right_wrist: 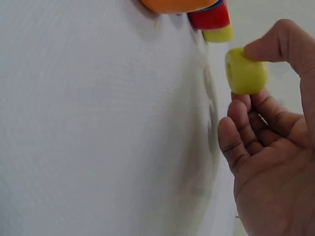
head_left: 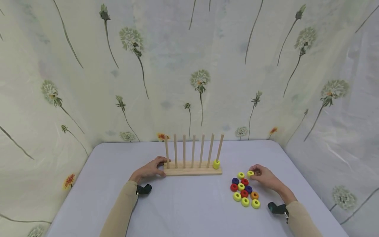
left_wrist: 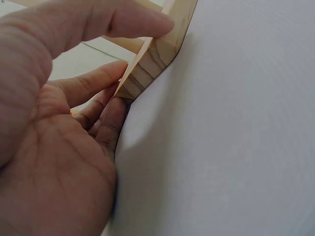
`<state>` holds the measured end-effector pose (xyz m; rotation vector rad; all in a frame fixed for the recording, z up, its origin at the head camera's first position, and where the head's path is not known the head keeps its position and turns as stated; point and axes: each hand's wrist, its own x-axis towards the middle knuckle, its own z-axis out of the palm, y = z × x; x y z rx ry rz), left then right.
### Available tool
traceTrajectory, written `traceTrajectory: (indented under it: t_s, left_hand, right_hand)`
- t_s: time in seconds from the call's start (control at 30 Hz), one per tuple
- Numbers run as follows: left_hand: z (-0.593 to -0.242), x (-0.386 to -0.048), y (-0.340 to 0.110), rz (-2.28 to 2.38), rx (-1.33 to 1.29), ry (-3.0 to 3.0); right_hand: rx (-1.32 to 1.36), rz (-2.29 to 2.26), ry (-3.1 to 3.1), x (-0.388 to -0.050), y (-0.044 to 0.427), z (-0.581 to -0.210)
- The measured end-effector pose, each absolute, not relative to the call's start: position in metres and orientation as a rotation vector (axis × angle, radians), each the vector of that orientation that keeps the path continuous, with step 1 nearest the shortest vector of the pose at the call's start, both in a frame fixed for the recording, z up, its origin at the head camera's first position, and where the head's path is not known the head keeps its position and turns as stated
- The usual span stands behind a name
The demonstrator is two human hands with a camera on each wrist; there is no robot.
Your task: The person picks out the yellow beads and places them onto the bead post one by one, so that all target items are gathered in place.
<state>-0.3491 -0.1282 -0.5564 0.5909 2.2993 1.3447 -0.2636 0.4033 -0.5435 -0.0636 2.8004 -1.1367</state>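
Observation:
A wooden peg rack (head_left: 192, 171) with a row of several upright pegs stands on the table. My left hand (head_left: 150, 168) grips its left end, thumb on the near side and fingers behind. The left wrist view shows the thumb over the corner of the base (left_wrist: 150, 69). Yellow beads (head_left: 216, 164) sit at the foot of the rightmost peg; how many is hard to tell. To the right of the rack, my right hand (head_left: 264, 177) pinches a yellow bead (right_wrist: 248, 73) between thumb and fingertips, raised off the table in the right wrist view.
Loose beads lie beside my right hand: several yellow ones (head_left: 245, 201), red ones (head_left: 244, 193), dark blue ones (head_left: 248, 189) and an orange one (head_left: 254, 195). The white table (head_left: 183, 204) meets a flower-patterned cloth (head_left: 165, 65) at the back and sides.

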Motion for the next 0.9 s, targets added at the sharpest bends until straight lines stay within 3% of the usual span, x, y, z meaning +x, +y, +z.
traceTrajectory:
  t_s: [0.37, 0.9]
  left_hand:
    - [-0.557, -0.350, -0.129, 1.347, 0.609, 2.300]
    - [-0.559, -0.350, -0.129, 1.349, 0.608, 2.306]
  right_hand:
    - [-0.052, -1.258, 2.942, -0.271, 0.391, -0.520]
    - [-0.260, -1.463, 3.083, -0.276, 0.322, -0.437]
